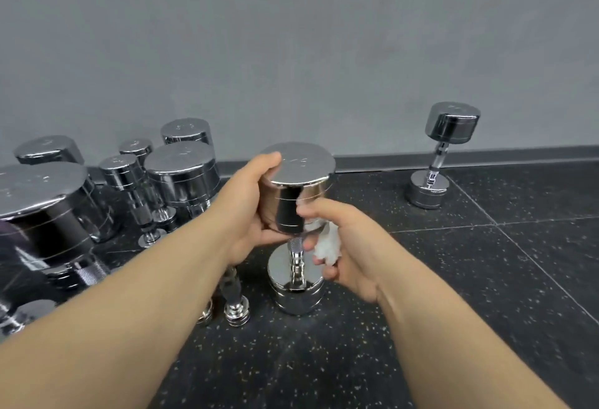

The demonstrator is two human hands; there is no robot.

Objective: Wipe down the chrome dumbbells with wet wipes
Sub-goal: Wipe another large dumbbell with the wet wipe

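Chrome dumbbell stands on end on the black speckled floor, near the floor's wall edge, between a cluster of dumbbells to your left and a lone dumbbell well apart on the right. Your left hand wraps fingers and thumb round its upper head. Your right hand curls round a bunched wet wipe and presses it against the lower side of that head, just above the handle. Expect a heavy, rigid piece. The polished chrome will likely be slippery once damp, and balanced on one end it could tip. The ribbed handle probably offers the surest hold if you need to lift or turn it.
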